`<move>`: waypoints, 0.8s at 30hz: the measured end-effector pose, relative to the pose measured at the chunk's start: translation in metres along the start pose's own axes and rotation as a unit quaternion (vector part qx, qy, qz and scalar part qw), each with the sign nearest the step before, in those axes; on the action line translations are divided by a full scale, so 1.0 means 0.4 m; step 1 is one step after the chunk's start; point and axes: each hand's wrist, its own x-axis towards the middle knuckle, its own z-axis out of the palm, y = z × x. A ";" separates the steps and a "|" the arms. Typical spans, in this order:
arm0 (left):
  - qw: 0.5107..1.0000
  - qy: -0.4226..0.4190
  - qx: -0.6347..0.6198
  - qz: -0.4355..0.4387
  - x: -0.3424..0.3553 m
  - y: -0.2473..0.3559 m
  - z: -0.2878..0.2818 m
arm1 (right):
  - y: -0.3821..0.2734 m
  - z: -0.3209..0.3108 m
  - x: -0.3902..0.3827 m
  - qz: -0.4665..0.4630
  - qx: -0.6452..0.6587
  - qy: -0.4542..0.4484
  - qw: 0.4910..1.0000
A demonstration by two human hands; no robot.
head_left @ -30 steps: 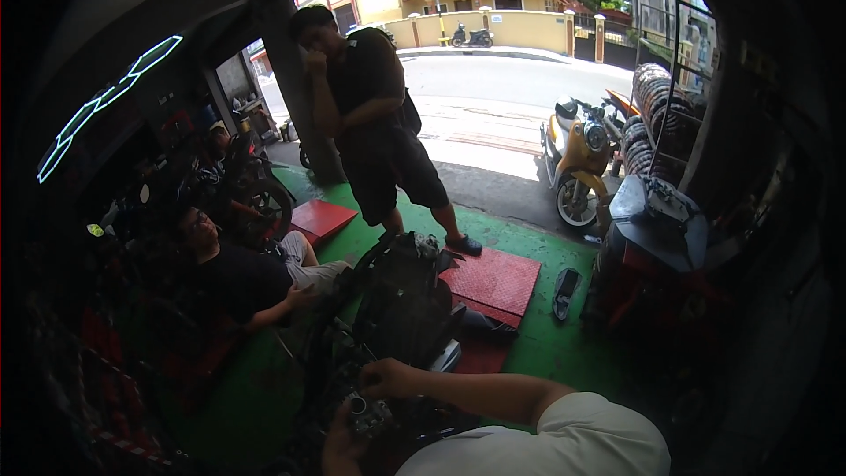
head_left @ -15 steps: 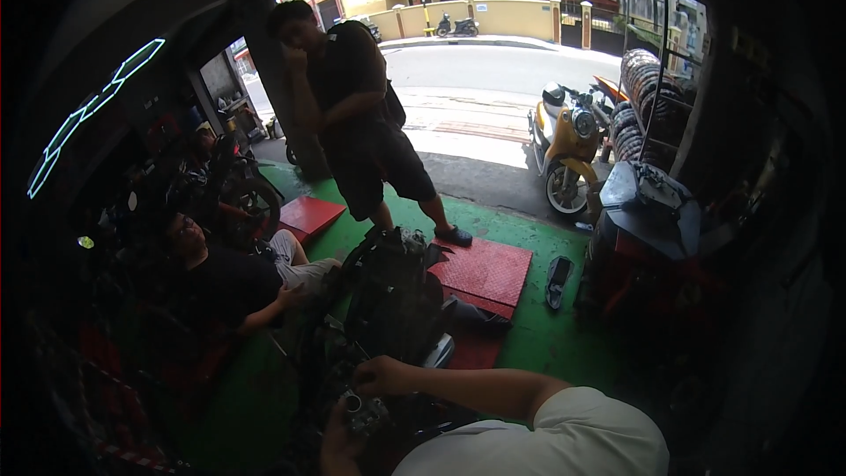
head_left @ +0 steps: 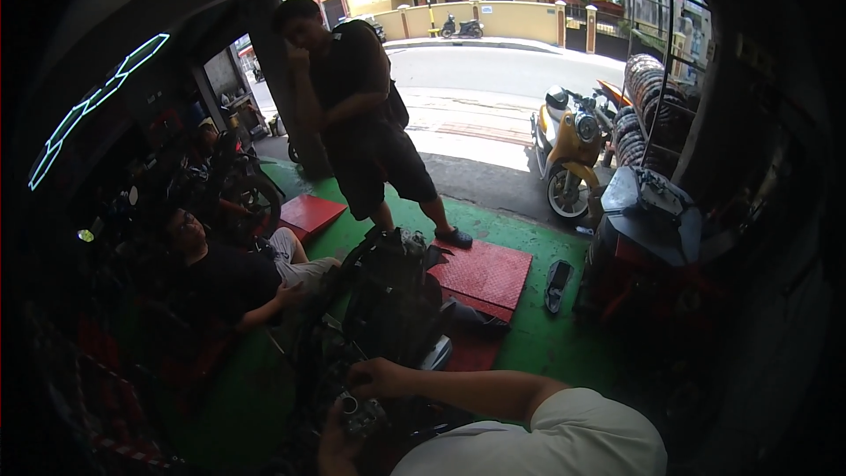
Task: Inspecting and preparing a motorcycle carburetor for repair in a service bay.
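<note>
My right hand reaches in from the lower right on a white-sleeved arm, its fingers curled over the top of a small grey metal engine part. Just below, my left hand cups the same part from underneath at the bottom edge. The part sits against a dark, partly stripped motorcycle right in front of me. How firmly each finger grips is hard to see in the shadow.
A seated person in black leans beside the motorcycle on the left. A standing person in black is behind it. Red floor plates lie on the green floor, with a sandal, a yellow scooter and stacked tyres to the right.
The view has shifted a little, so the standing person sits further left in the picture. Both my hands stay on the metal part.
</note>
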 end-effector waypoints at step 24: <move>0.999 -0.001 0.011 0.044 -0.006 0.005 0.018 | -0.011 -0.003 0.004 -0.039 0.002 0.021 0.999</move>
